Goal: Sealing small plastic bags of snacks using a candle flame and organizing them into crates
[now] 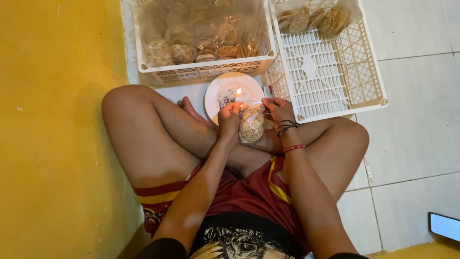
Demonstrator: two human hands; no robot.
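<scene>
While seated cross-legged on the tiled floor, the person pinches a clear bag of round crackers (251, 125) by its top edge, left hand (230, 118) and right hand (278, 109) at either end, over a candle flame (238, 92) on a white plate (249, 86). White crates (335, 72) stand beyond.

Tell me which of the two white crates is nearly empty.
The white crate on the right, beside the right hand: only a few round cakes lie at its far end, its lattice floor bare. The left crate is piled with bagged cakes.
</scene>
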